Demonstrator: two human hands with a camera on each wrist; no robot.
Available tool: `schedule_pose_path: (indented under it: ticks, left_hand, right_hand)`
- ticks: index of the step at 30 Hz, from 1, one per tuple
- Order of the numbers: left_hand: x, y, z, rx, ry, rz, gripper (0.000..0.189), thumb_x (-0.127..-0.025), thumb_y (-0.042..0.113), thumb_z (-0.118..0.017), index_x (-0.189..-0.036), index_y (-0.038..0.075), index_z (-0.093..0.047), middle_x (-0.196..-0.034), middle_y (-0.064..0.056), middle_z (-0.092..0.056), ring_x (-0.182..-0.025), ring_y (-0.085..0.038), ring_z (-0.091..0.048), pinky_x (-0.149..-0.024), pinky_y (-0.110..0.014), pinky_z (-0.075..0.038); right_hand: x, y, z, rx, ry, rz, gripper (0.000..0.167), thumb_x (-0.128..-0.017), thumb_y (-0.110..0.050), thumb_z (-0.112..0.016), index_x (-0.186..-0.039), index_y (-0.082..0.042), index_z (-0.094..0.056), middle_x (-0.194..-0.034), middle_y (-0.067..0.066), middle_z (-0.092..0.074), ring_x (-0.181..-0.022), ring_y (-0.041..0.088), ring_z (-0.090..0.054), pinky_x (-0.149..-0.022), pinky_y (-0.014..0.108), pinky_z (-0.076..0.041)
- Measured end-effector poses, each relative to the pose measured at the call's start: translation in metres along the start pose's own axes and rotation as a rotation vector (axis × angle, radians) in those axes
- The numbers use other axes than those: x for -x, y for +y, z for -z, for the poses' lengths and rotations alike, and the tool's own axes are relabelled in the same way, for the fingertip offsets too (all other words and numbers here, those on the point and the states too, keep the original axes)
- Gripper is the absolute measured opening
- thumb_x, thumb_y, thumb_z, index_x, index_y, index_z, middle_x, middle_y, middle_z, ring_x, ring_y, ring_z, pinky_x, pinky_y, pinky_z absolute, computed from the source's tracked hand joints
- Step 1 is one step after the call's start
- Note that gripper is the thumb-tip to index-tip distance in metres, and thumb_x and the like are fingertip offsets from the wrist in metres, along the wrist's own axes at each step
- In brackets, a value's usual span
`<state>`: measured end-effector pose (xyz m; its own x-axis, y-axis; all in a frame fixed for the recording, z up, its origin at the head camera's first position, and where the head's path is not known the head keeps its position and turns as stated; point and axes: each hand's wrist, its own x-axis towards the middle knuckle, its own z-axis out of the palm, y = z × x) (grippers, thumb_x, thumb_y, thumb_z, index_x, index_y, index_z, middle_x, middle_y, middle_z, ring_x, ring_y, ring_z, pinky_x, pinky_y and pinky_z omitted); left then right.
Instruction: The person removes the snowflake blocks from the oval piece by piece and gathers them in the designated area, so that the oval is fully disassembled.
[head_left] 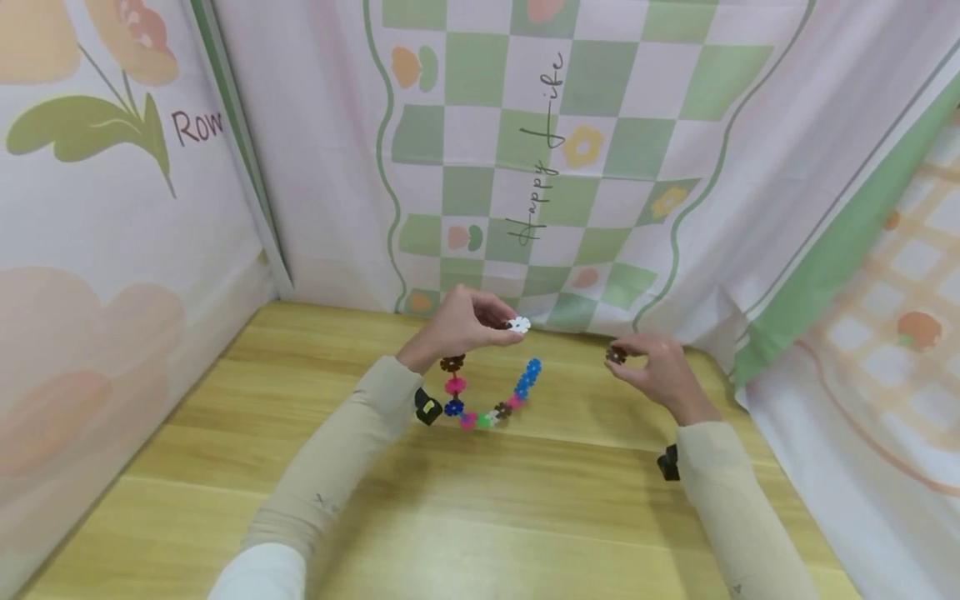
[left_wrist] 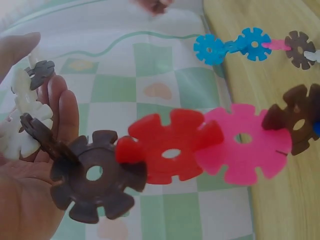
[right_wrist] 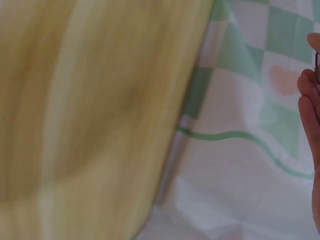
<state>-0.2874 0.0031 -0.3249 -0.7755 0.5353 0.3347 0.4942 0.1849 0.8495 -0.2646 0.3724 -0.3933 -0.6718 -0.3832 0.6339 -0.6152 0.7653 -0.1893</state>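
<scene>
Two pinches: left hand (head_left: 467,321) holds chain (head_left: 483,422) up by white disc (head_left: 519,325), probably for easy access, right hand (head_left: 662,372) brown disc (head_left: 616,356).

left hand (head_left: 465,323): pinching | right hand (head_left: 662,372): pinching | well apart

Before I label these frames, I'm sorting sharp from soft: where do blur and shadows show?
Head view: soft shadows on the yellow wood-grain table; left wrist view: the red plastic flower-shaped disc fairly crisp, the distant right hand blurred; right wrist view: the table soft, with a dim shadow.
</scene>
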Motion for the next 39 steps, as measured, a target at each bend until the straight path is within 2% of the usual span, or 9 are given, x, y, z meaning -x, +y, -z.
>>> schedule_pose_path:
  ticks: [2,5,8,11,16,26,32,36,39]
  left_hand:
    - [0.0,0.003,0.002,-0.014,-0.005,0.003,0.024,-0.084,0.018,-0.091,-0.102,0.005,-0.081,-0.095,-0.009,-0.081,-0.081,-0.018,-0.075,-0.078,-0.029,-0.065]
    - [-0.001,0.006,0.003,-0.028,-0.01,0.005,0.024,-0.085,0.019,-0.091,-0.102,0.006,-0.081,-0.094,-0.007,-0.081,-0.082,-0.018,-0.075,-0.078,-0.029,-0.065]
    - [-0.002,0.009,0.002,-0.028,-0.022,0.002,0.024,-0.085,0.021,-0.091,-0.102,0.007,-0.081,-0.094,-0.006,-0.08,-0.083,-0.018,-0.076,-0.079,-0.029,-0.065]
    - [-0.001,0.01,0.001,-0.029,-0.038,-0.007,0.025,-0.085,0.021,-0.091,-0.103,0.007,-0.081,-0.095,-0.006,-0.08,-0.083,-0.018,-0.076,-0.079,-0.03,-0.065]
    - [0.0,0.009,-0.003,-0.037,-0.053,-0.023,0.024,-0.086,0.02,-0.09,-0.103,0.006,-0.081,-0.096,-0.006,-0.081,-0.083,-0.017,-0.076,-0.079,-0.029,-0.065]
    - [0.001,0.008,-0.006,-0.048,-0.071,-0.032,0.027,-0.086,0.021,-0.09,-0.106,0.006,-0.08,-0.098,-0.006,-0.081,-0.083,-0.015,-0.075,-0.08,-0.028,-0.065]
    - [0.001,0.009,-0.007,-0.054,-0.073,-0.034,0.026,-0.087,0.02,-0.089,-0.106,0.006,-0.08,-0.099,-0.006,-0.081,-0.084,-0.015,-0.075,-0.08,-0.028,-0.064]
    - [0.002,0.01,-0.007,-0.071,-0.071,-0.029,0.027,-0.087,0.021,-0.089,-0.108,0.006,-0.08,-0.101,-0.005,-0.081,-0.086,-0.014,-0.076,-0.082,-0.026,-0.064]
    - [0.003,0.011,-0.008,-0.085,-0.074,-0.022,0.027,-0.088,0.022,-0.089,-0.109,0.008,-0.08,-0.102,-0.004,-0.081,-0.087,-0.013,-0.076,-0.084,-0.026,-0.063]
  right_hand:
    - [0.009,0.006,0.0,-0.011,-0.094,-0.115,0.025,-0.083,-0.005,-0.088,-0.105,0.003,-0.08,-0.096,0.02,-0.08,-0.086,0.038,-0.077,-0.078,0.056,-0.064]
    - [0.021,0.016,-0.002,-0.025,-0.221,-0.263,0.028,-0.089,-0.015,-0.085,-0.111,0.002,-0.078,-0.104,0.022,-0.079,-0.095,0.043,-0.076,-0.087,0.06,-0.062]
    - [0.03,0.026,-0.008,-0.045,-0.298,-0.318,0.028,-0.091,-0.016,-0.083,-0.112,0.002,-0.078,-0.105,0.022,-0.079,-0.097,0.041,-0.075,-0.09,0.058,-0.062]
    - [0.038,0.034,-0.015,-0.059,-0.355,-0.353,0.025,-0.092,-0.015,-0.082,-0.11,0.001,-0.08,-0.102,0.018,-0.08,-0.094,0.035,-0.076,-0.087,0.054,-0.064]
    - [0.048,0.036,-0.02,-0.069,-0.435,-0.453,0.026,-0.093,-0.022,-0.082,-0.112,-0.004,-0.08,-0.104,0.012,-0.08,-0.094,0.025,-0.074,-0.086,0.048,-0.063]
    - [0.055,0.04,-0.021,-0.086,-0.453,-0.448,0.024,-0.091,-0.022,-0.084,-0.108,-0.005,-0.081,-0.103,0.012,-0.08,-0.092,0.023,-0.074,-0.084,0.045,-0.064]
    - [0.053,0.043,-0.022,-0.118,-0.488,-0.475,0.031,-0.092,-0.027,-0.084,-0.112,-0.004,-0.08,-0.104,0.012,-0.079,-0.09,0.022,-0.073,-0.081,0.039,-0.064]
    - [0.045,0.038,-0.017,-0.124,-0.475,-0.488,0.043,-0.094,-0.03,-0.082,-0.121,0.002,-0.075,-0.113,0.02,-0.078,-0.101,0.033,-0.074,-0.09,0.05,-0.063]
    - [0.028,0.026,-0.01,-0.124,-0.416,-0.432,0.049,-0.096,-0.032,-0.08,-0.127,0.005,-0.072,-0.121,0.026,-0.075,-0.11,0.042,-0.072,-0.096,0.058,-0.06]
